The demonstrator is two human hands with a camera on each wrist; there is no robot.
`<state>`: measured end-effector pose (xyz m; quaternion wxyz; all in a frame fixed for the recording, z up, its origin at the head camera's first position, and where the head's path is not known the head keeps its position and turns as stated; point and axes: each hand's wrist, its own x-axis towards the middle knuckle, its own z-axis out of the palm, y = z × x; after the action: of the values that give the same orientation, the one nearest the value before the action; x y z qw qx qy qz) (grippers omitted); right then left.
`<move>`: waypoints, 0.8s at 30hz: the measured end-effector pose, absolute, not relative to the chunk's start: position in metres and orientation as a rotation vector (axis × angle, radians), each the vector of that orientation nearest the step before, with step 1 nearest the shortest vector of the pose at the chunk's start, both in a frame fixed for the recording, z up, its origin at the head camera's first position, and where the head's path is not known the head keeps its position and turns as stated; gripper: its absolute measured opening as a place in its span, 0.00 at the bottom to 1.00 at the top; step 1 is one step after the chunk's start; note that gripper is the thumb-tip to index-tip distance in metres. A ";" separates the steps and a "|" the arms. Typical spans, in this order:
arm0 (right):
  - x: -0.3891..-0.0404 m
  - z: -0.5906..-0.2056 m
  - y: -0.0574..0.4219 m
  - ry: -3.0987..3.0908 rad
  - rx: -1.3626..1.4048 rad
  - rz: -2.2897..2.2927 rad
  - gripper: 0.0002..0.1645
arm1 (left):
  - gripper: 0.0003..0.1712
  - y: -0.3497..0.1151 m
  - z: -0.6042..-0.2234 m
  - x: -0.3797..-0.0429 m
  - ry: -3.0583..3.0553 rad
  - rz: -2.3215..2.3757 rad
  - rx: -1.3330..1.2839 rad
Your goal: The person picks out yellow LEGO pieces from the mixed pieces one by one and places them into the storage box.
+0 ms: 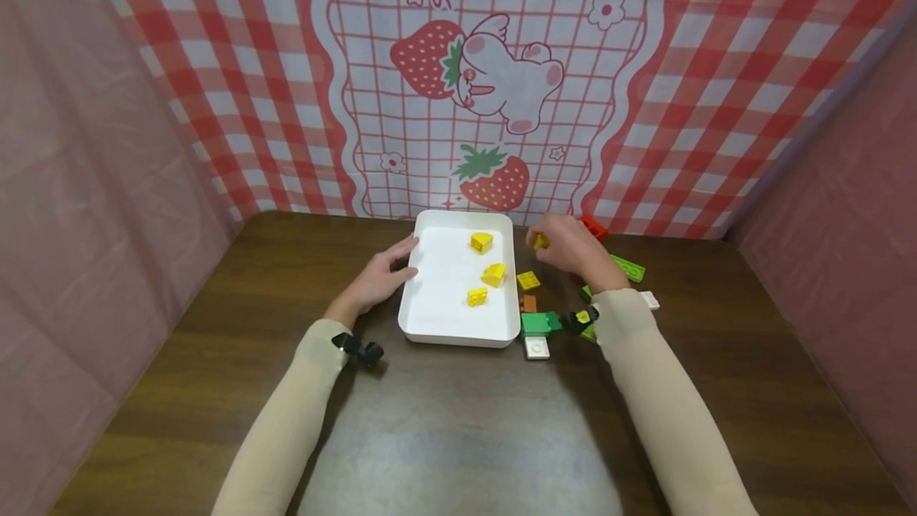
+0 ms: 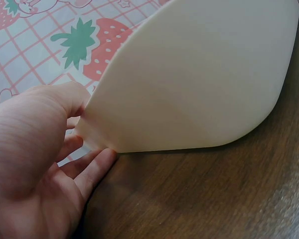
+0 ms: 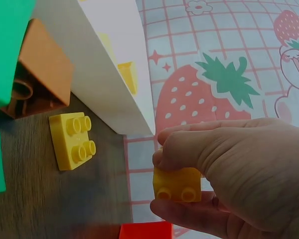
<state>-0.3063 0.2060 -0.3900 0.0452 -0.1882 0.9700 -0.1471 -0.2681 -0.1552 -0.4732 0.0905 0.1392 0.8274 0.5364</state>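
Note:
In the head view a white tray [image 1: 447, 325] stands on the table with several yellow bricks inside, among them one near its far end [image 1: 481, 242]. My left hand [image 1: 376, 281] grips the tray's left side, some digits at the rim and others against the outer wall [image 2: 189, 84]. Past the tray's right side, my right hand [image 1: 571, 245] pinches a yellow brick [image 3: 177, 184] between thumb and fingers, its studs showing in the right wrist view. A flat yellow brick [image 1: 528, 281] lies on the table between that hand and the tray.
Right of the tray lie an orange-brown brick [image 1: 528, 304], a green brick [image 1: 535, 325] and a white piece [image 1: 536, 349]. Under and beyond the right arm are a red brick [image 1: 594, 227], light green pieces [image 1: 628, 267] and another white piece [image 1: 649, 300]. A strawberry-patterned cloth [image 1: 466, 142] hangs behind.

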 end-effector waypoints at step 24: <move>-0.314 -0.380 0.189 2.976 -0.648 -0.396 0.14 | 0.39 -0.156 -0.473 -0.268 2.468 1.584 0.422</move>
<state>-0.3138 0.1891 -0.3801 0.0352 -0.2109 0.9684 -0.1288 -0.2676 -0.1562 -0.4727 0.0891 0.1420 0.8297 0.5324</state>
